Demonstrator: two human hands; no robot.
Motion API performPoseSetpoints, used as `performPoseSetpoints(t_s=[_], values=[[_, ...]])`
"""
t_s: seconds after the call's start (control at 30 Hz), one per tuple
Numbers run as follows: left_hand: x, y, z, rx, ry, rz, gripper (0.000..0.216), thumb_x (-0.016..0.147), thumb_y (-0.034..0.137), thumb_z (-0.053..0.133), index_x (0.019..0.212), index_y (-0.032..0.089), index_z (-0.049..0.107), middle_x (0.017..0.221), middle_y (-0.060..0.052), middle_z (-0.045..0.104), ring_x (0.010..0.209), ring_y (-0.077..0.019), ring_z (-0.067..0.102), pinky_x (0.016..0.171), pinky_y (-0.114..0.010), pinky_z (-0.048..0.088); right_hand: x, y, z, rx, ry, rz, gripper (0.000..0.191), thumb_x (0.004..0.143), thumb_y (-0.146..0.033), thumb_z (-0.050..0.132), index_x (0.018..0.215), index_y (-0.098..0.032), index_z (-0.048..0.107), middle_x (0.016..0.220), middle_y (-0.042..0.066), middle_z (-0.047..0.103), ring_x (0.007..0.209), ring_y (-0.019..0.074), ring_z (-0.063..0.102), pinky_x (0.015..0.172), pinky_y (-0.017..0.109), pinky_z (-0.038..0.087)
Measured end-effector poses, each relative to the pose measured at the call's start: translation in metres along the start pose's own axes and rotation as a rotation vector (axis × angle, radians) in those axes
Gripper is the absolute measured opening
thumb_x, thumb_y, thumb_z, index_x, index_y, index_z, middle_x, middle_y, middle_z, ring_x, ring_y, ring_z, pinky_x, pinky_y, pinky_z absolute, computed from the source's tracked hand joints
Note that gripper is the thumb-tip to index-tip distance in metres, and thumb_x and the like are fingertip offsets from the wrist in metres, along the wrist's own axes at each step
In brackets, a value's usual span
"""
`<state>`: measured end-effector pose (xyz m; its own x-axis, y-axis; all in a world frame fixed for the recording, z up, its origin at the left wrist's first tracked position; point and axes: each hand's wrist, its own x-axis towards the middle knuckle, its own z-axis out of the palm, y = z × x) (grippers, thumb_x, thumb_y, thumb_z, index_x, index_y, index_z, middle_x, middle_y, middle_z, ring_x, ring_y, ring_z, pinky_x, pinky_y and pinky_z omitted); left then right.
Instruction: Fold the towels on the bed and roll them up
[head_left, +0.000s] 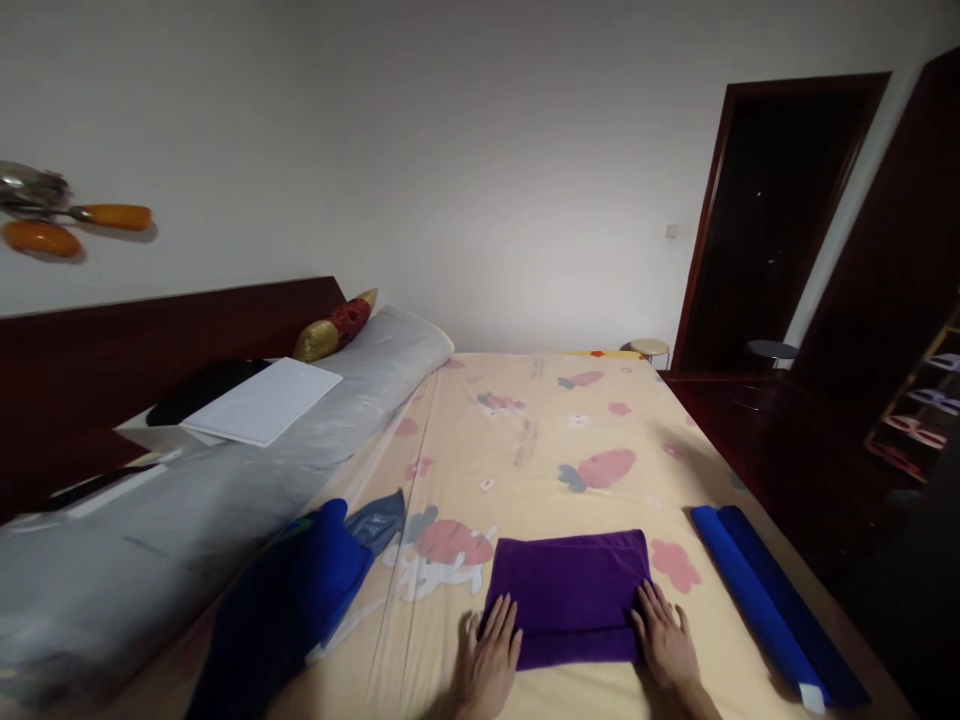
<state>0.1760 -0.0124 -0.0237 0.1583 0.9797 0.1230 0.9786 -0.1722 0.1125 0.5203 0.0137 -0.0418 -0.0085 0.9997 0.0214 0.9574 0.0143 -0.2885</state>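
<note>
A purple cloth (570, 585), folded into a rectangle, lies flat on the bed (525, 480) in front of me. A crease or folded edge runs across its near part. My left hand (493, 650) rests on its left near corner, fingers stretched forward. On the opposite side, my right hand (666, 635) lies with its fingertips on the cloth's right edge. Both hands are open and press lightly or rest on the fabric; neither grips it.
Two rolled blue cloths (765, 600) lie along the bed's right edge. At left are a crumpled blue fabric (292, 590), a long grey bolster (247, 510) and a white board (262, 400) near the dark headboard (187, 325). Stools (649, 348) stand beyond the bed.
</note>
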Motion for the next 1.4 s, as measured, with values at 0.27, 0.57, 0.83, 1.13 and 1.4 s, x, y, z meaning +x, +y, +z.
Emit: performPoseSetpoints(t_s=[0.27,0.57,0.83,1.13,1.4], values=[[0.036,0.077,0.017,-0.174,-0.14,0.211,0.057,0.092,0.019,0.029,0.148,0.028,0.026,0.154,0.002,0.033,0.141,-0.0158,0.034,0.117,-0.038,0.033,0.003,-0.097,0.009,0.246,-0.21,-0.355,0.052,0.096,-0.048,0.024,0.143,-0.03,0.04,0.151,0.003,0.038,0.141,0.0206,0.033,0.115,0.045,0.028],[0.027,-0.001,0.002,0.038,-0.041,-0.088,0.054,0.092,0.023,0.025,0.146,0.031,0.028,0.157,-0.001,0.026,0.145,-0.0241,0.024,0.117,-0.061,0.018,0.036,-0.005,0.01,0.003,-0.019,-0.006,0.057,0.093,-0.044,0.029,0.145,-0.021,0.038,0.154,0.006,0.03,0.144,0.0255,0.025,0.116,0.054,0.021],[0.052,0.062,0.011,-0.229,-0.243,0.142,0.066,0.084,0.014,0.034,0.148,0.027,0.028,0.156,0.002,0.028,0.145,-0.0155,0.027,0.121,-0.041,0.026,0.028,-0.097,0.021,0.227,-0.234,-0.387,0.053,0.094,-0.044,0.029,0.145,-0.032,0.035,0.155,0.0,0.03,0.144,0.0205,0.027,0.116,0.046,0.025],[0.049,0.007,0.0,-0.068,-0.159,-0.131,0.053,0.094,0.034,0.024,0.147,0.035,0.023,0.158,0.004,0.021,0.146,-0.0187,0.02,0.12,-0.054,0.017,0.056,-0.001,0.024,-0.001,0.007,-0.001,0.062,0.092,-0.052,0.028,0.146,-0.023,0.035,0.155,0.005,0.03,0.144,0.0246,0.025,0.115,0.053,0.025],[0.067,0.041,0.011,-0.045,-0.15,-0.008,0.075,0.076,0.005,0.033,0.148,0.025,0.026,0.159,-0.002,0.015,0.148,-0.0206,0.011,0.121,-0.054,0.014,0.053,-0.045,0.019,0.049,-0.01,-0.109,0.057,0.09,-0.024,0.026,0.145,-0.02,0.037,0.156,0.006,0.025,0.145,0.0234,0.022,0.118,0.051,0.019]])
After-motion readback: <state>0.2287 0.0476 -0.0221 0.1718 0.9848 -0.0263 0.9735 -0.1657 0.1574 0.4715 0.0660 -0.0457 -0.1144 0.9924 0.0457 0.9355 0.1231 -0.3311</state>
